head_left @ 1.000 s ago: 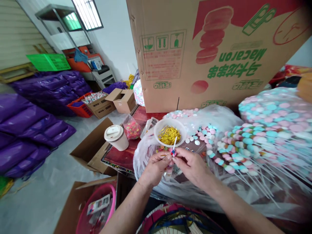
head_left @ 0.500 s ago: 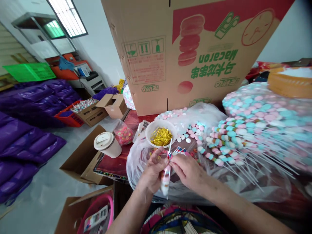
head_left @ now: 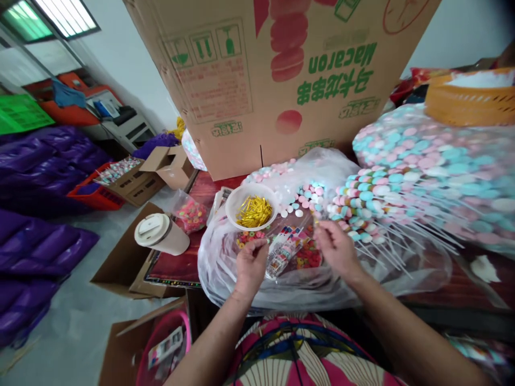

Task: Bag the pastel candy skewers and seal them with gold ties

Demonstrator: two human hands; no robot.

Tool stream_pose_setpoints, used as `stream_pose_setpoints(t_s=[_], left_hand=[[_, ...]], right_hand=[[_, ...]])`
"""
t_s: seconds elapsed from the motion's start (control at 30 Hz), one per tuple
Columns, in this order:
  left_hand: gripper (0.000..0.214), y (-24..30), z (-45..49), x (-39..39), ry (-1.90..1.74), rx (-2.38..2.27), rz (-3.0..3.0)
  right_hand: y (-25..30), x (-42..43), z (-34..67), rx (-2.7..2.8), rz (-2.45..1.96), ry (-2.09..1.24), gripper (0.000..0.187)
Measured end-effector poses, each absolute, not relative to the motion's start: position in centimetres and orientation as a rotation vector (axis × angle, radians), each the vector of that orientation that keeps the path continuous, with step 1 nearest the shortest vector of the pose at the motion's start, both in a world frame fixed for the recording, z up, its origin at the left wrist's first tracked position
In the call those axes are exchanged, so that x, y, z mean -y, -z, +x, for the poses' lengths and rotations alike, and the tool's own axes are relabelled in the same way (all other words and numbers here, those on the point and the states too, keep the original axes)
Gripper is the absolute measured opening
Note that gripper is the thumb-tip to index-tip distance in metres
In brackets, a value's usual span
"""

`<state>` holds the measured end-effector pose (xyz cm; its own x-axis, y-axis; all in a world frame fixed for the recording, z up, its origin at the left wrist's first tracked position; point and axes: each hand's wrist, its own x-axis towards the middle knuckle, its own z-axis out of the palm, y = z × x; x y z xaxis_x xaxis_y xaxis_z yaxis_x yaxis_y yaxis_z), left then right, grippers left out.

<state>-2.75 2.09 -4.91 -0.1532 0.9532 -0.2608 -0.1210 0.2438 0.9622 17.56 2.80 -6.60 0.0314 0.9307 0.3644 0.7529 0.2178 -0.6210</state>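
My left hand [head_left: 251, 264] is over the clear plastic sheeting, its fingers loosely bent and apart, with nothing visible in them. Just right of it lies a small pile of clear-wrapped candy skewers [head_left: 284, 251] with red, white and blue ends. My right hand [head_left: 337, 249] is on the other side of the pile, thumb and fingertips pinched together. A tiny golden bit shows at its fingertips, too small to name. Behind my left hand stands a white bowl [head_left: 232, 215] of gold twist ties [head_left: 255, 211]. Colourful ring candies [head_left: 308, 256] lie beneath and around the pile.
Unwrapped candy skewers [head_left: 374, 198] with white sticks are heaped at the right, before a big bag of pastel candies [head_left: 450, 161]. A large cardboard box [head_left: 257, 123] stands at the back. A lidded cup [head_left: 171, 236] and a bag of ring candies [head_left: 191, 213] are left.
My hands have moved apart, the right one to the right. The wrapped candy skewer has left my left hand, and wrapped skewers now show on the sheeting. The view has shifted.
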Motion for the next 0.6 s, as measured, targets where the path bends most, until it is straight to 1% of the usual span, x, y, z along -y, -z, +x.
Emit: stream_pose_setpoints(t_s=[0.1,0.17,0.27,0.33,0.4,0.47,0.53,0.6], left_hand=[[0.017,3.9,-2.3,-2.6,-1.048,-1.460,1.091],[0.019,3.4,-1.0,-2.9,-0.832,-1.556,1.411],[0.019,3.2,0.4,-3.3,-0.541,-1.611,1.804],[0.018,3.3,0.2,-3.4,-0.508,-1.541,1.838],[0.022,3.3,-0.7,-3.6,-0.480,-1.451,1.839],[0.024,3.1,-1.5,-3.7,-0.465,-1.394,1.844],[0.024,3.0,-1.7,-3.5,-0.466,-1.375,1.848],[0.017,3.2,-0.9,-3.1,-0.505,-1.376,1.824]], right_hand=[[5.9,-2.8,21.1,1.758,-1.711,-0.251,0.019],[5.1,-2.6,22.2,1.810,-1.776,-0.163,0.019],[3.8,-1.8,21.4,2.091,-1.703,0.081,0.030],[3.4,-1.4,20.0,2.380,-1.467,0.194,0.038],[3.4,-1.5,18.6,2.581,-1.214,0.175,0.041],[3.7,-2.2,17.7,2.701,-1.082,0.066,0.035],[3.9,-3.1,17.4,2.742,-1.098,-0.056,0.029],[3.6,-3.9,17.8,2.682,-1.186,-0.126,0.030]])
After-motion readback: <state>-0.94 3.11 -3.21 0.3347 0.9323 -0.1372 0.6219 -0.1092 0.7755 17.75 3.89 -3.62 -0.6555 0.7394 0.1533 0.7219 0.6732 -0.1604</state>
